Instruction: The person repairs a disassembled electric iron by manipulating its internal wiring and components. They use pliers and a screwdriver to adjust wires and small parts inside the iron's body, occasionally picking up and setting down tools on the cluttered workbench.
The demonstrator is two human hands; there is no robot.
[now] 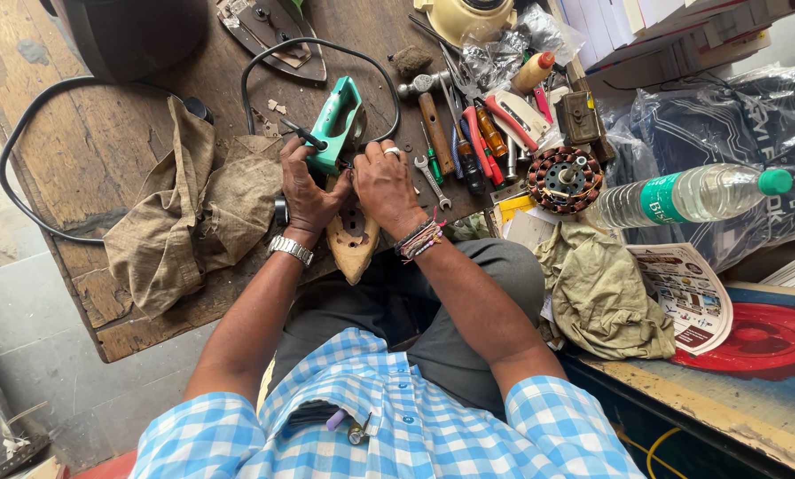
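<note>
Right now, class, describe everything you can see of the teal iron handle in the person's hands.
The teal iron handle looks like moulded plastic, a long open loop, lifted off the worn tan iron base and tilted on the wooden bench. A black cord loops behind it. The left hand grips its lower end; the right hand steadies it alongside.

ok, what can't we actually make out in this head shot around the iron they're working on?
- Head view: where the hands meet, the left hand and right hand cover the joint between the teal iron handle and the tan base.
- Tool in the left hand: only a dark tip shows; its kind is unclear.
- Second iron's soleplate: cut off by the top edge.
- Tool pile: overlapping, too small to sort.
</note>
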